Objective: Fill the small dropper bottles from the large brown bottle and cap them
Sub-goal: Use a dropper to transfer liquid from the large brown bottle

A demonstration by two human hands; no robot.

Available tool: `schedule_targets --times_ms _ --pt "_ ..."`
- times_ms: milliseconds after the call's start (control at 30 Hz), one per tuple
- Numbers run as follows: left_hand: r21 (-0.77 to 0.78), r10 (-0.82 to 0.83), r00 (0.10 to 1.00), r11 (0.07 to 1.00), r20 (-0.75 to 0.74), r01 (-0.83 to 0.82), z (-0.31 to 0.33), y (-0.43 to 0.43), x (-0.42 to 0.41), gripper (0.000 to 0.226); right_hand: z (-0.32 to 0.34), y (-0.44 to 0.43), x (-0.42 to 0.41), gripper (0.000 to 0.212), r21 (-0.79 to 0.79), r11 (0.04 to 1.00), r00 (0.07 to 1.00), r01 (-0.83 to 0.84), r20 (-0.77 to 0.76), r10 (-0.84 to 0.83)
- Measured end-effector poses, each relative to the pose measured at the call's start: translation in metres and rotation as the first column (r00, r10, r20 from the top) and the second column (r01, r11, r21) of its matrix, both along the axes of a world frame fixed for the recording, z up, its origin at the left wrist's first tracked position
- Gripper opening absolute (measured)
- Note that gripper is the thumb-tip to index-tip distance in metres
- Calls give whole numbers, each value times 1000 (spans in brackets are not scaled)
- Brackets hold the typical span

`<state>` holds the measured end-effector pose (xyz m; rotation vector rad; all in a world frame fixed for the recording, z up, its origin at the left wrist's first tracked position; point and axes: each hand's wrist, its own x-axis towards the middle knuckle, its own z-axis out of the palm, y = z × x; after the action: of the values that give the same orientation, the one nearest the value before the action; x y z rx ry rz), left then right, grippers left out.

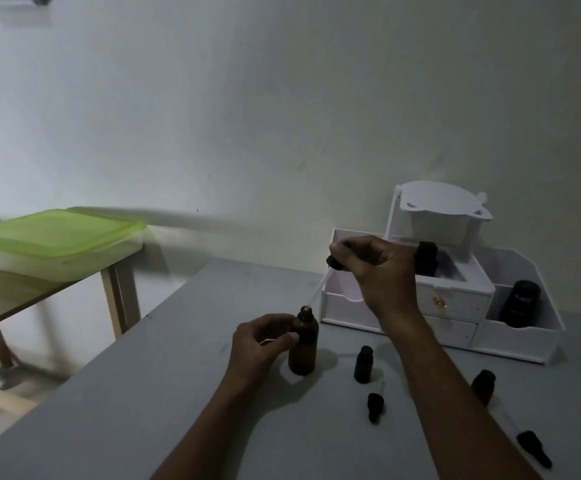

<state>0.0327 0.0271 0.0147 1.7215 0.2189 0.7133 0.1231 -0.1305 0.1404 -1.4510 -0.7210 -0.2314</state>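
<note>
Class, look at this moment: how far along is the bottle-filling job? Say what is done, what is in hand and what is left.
Done: nothing looks finished; both small bottles stand uncapped, and their droppers lie on the table. In hand: the left hand steadies the large bottle while the right hand holds a dropper with its tip at the bottle's mouth. Left: filling and capping both small bottles. Their fill level cannot be seen.
</note>
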Motion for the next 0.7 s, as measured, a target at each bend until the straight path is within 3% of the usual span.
schedule_targets --times_ms 100,467,700 --pt "34 15 1000 999 -2 -15 2 -1 0 28 -2 4 0 5 -40 999 1000 10 29 -9" --pt "127 41 998 991 -45 -35 -2 -3 1 33 -35 17 8 11 -360 928 993 -94 33 113" --pt "139 43 998 990 -36 -37 -4 -2 1 33 -47 21 9 7 -409 910 993 -64 62 98"
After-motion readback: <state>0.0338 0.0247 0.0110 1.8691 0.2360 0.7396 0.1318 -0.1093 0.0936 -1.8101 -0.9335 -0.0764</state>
